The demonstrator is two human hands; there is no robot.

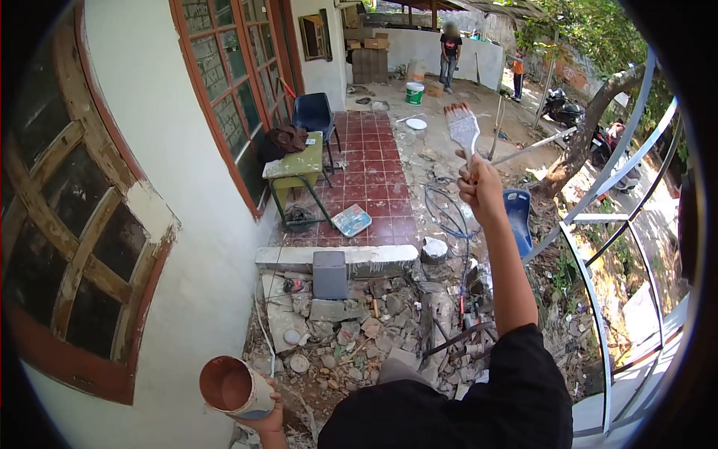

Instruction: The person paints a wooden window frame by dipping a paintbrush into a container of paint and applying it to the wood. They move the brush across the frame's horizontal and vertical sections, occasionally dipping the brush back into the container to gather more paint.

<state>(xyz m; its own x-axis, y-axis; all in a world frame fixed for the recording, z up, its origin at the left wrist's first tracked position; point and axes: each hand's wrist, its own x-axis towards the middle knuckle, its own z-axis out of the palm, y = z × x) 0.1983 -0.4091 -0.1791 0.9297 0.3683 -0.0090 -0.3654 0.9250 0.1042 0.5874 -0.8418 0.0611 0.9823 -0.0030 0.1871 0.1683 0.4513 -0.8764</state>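
Observation:
My right hand (481,183) is closed round the handle of a wide paintbrush (464,131), raised out in front with its bristles up. Reddish-brown paint colours the bristle tips, and the rest of the brush looks whitish. Low on the left, my left hand (271,419) grips a paint can (258,395) from its right side. The can's mouth faces up toward me, and its inside is coated in reddish-brown paint. Beside the can is the white wall (198,284), with a brown-framed window (90,247) whose wood is partly bare.
Rubble (351,348) covers the ground below me. A low concrete ledge (374,258) borders the red tiled floor (374,172), where a green table (303,165) and a dark chair (313,112) stand. Metal bars (591,299) rise at right. Two people stand far back.

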